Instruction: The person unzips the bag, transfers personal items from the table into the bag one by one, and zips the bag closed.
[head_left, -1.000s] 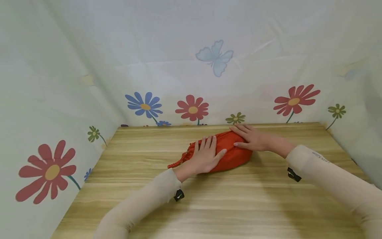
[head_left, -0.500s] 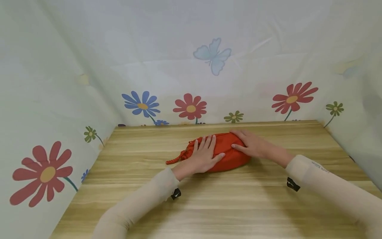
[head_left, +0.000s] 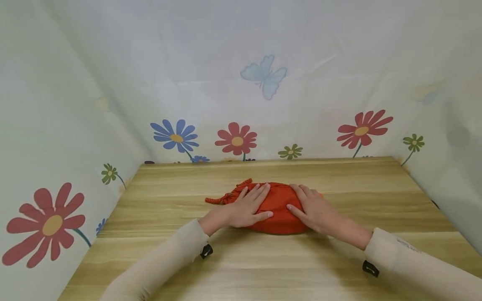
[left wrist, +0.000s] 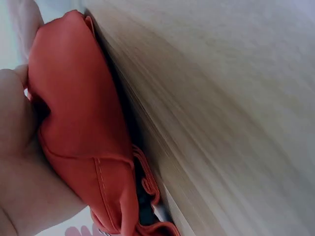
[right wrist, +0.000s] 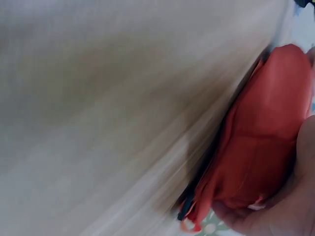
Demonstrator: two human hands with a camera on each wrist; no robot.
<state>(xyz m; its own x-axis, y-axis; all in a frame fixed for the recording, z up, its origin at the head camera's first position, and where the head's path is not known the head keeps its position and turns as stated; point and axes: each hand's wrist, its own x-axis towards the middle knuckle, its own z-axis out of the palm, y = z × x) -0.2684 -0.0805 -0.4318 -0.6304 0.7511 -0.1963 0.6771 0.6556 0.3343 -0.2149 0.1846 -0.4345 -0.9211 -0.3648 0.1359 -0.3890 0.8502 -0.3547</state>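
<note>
A red cloth bag (head_left: 280, 205) lies on its side on the wooden table, plump in the middle, with braided cord (head_left: 214, 200) at its left end. My left hand (head_left: 246, 209) rests over the bag's left part, fingers extended and thumb pointing right. Over the right end lies my right hand (head_left: 316, 207), its fingers reaching to the far side and its thumb on top. In the left wrist view the bag (left wrist: 81, 93) shows a stitched seam and a loop of cord near the table. The right wrist view shows the bag's red side (right wrist: 261, 142) beside my hand.
The wooden table (head_left: 241, 276) extends on all sides of the bag. Behind it and at both sides hang pale curtains (head_left: 211, 96) printed with flowers and a butterfly. Small black clips (head_left: 370, 268) are at both sleeve cuffs.
The red bag has come nearer to me over the table, with both hands staying on it. My right hand has moved down from the bag's far right corner to its right end.
</note>
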